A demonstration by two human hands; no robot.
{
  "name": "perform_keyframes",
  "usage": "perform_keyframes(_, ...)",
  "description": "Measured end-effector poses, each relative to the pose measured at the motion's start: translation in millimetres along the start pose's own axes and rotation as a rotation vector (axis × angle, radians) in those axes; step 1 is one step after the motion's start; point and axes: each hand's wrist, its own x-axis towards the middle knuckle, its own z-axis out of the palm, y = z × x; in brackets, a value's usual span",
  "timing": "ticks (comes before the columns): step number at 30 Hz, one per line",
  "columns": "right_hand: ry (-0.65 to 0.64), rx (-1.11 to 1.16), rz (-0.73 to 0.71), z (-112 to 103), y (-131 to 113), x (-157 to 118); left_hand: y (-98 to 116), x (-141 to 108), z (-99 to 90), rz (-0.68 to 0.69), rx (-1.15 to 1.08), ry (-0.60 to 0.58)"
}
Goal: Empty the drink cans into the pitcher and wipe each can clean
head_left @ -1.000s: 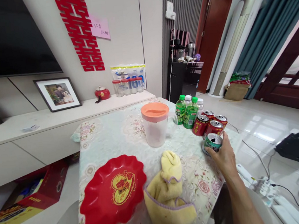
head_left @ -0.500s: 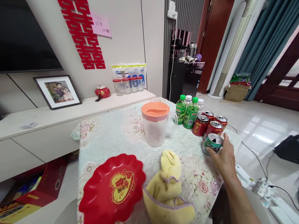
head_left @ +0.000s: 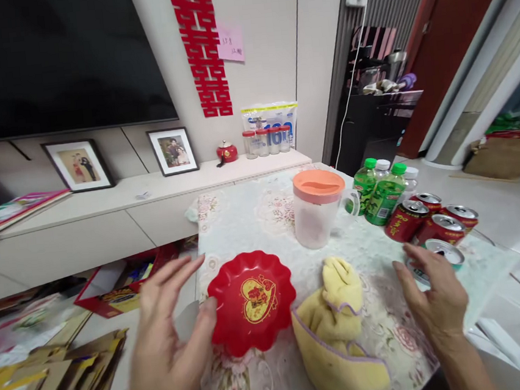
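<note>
My left hand (head_left: 170,338) is raised at the left of the table, fingers apart and holding nothing. Its thumb overlaps the edge of a red scalloped plate (head_left: 256,299) with a gold heart print. My right hand (head_left: 434,288) hovers on the right with thumb and fingers spread. Just behind it stands a green and silver can (head_left: 449,251), partly hidden by the fingers. A crumpled yellow towel (head_left: 333,341) with purple edging lies between the hands. Beyond the towel is a clear plastic pitcher (head_left: 315,220) with an orange lid.
Several red cans (head_left: 407,220) and green-capped bottles (head_left: 384,198) stand together at the table's right side. A floral cloth (head_left: 252,214) covers the table. A low white cabinet (head_left: 160,211) runs behind, with framed photos. Flattened cardboard (head_left: 62,386) lies on the floor at left.
My right hand has come off the green can and opened. My left hand has come into view beside the red plate. The view has turned left.
</note>
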Motion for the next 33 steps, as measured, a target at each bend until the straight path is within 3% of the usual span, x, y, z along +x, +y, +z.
perform_keyframes(4,-0.435,0.340,0.149,26.4,-13.4,-9.6,-43.9,4.3,42.4,-0.121,0.008,-0.111)
perform_keyframes(7,-0.577,0.496,0.203,38.8,-26.5,-14.5,-70.5,-7.1,67.6,-0.216,-0.081,-0.167)
perform_keyframes(9,-0.620,0.529,0.189,43.3,-36.5,-15.9,-73.4,-14.3,80.4,-0.233,-0.130,-0.190)
perform_keyframes(12,-0.633,0.531,0.158,47.2,-49.2,-15.9,-60.8,-20.5,95.8,-0.270,-0.167,-0.140)
perform_keyframes(15,-0.612,0.518,0.133,48.6,-53.9,-13.6,-46.0,-21.3,105.0,-0.273,-0.155,-0.168)
perform_keyframes(22,-0.343,0.411,0.123,39.1,-54.3,19.1,-30.5,-3.5,100.1,-0.117,-0.032,-0.103)
perform_keyframes(29,-0.168,0.244,-0.175,30.0,-96.1,105.7,17.9,29.5,113.4,-0.032,-0.145,-0.376)
perform_keyframes(33,-0.250,0.081,-0.255,45.2,-110.9,157.0,50.3,51.0,135.0,0.013,-0.198,-0.516)
